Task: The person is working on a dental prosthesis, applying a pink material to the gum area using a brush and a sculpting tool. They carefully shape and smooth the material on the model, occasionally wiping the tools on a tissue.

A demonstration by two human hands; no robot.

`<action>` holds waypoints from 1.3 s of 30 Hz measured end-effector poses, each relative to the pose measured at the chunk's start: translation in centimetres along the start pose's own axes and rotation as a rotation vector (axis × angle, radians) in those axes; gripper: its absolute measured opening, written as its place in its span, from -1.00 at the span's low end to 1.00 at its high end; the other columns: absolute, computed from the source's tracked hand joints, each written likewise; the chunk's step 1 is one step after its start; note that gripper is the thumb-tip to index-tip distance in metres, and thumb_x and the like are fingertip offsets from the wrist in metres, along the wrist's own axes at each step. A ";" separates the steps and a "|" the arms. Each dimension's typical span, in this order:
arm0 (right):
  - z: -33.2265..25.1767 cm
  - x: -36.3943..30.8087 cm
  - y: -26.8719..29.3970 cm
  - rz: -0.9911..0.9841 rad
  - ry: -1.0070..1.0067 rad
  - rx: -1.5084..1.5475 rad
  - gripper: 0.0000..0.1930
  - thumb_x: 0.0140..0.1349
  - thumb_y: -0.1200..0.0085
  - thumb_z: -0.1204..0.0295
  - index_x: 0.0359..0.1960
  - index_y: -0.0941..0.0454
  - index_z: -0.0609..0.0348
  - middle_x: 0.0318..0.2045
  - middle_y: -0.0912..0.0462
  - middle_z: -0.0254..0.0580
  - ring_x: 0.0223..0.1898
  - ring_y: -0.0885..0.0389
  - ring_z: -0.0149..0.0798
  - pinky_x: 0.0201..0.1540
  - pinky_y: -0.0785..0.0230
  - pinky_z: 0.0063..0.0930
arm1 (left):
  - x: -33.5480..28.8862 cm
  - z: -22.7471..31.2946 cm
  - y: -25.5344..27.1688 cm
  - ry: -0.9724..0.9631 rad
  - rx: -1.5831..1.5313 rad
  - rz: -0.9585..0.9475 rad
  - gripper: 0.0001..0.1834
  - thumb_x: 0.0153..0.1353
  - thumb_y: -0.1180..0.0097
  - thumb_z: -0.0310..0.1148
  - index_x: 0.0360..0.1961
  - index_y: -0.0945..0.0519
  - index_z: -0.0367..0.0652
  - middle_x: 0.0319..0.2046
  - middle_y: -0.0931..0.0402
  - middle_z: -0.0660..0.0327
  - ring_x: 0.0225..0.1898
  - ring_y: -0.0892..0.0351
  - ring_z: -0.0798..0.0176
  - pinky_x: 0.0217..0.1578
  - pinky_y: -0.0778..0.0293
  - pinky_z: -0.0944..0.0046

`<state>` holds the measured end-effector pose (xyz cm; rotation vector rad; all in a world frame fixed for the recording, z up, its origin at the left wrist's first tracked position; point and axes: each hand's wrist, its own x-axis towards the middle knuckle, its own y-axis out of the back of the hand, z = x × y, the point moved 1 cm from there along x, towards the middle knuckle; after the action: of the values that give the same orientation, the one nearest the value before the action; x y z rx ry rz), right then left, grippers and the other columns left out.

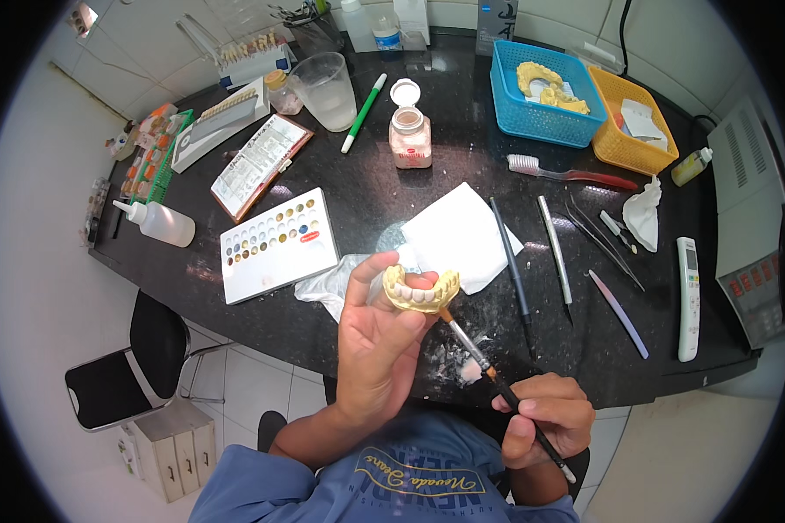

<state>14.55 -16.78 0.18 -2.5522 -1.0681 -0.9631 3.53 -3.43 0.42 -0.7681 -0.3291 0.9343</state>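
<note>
My left hand [379, 344] is closed around a yellow dental cast [420, 301], raised above the near edge of the black worktop. Several white tooth pieces stand along the front of its arch. Between the thumb and fingers of my right hand [549, 418] is a slim paintbrush [473, 350] with a dark handle and a metal ferrule. Its brown bristle end meets the lower right side of the cast, though I cannot tell whether it presses on it. Behind the cast lie a folded white tissue [458, 235] and a crumpled cloth [327, 283].
A white paint palette [279, 248] and dropper bottle [161, 223] stand left. An open powder jar [411, 139] is behind. Brushes [510, 261], tweezers [604, 240] and a remote [687, 301] lie right, before blue [541, 126] and orange baskets [619, 157]. White powder [453, 362] dusts the near edge.
</note>
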 end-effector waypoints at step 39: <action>-2.1 0.6 -0.6 -0.356 0.058 0.145 -0.76 -0.04 -0.23 0.56 -0.26 -0.59 0.20 -0.53 -0.62 -0.17 -0.58 -0.64 -0.26 -0.57 -0.53 -0.48 | 0.2 -0.4 0.6 -0.047 -0.068 0.014 -0.35 0.20 -0.19 -0.48 0.24 -0.13 -0.10 -0.03 -0.48 0.11 0.12 -0.45 0.19 0.27 -0.26 0.09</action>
<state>13.41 -16.86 2.17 -2.2489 -1.5478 -0.9890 3.54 -3.27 -0.32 -0.8125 -0.3990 0.9598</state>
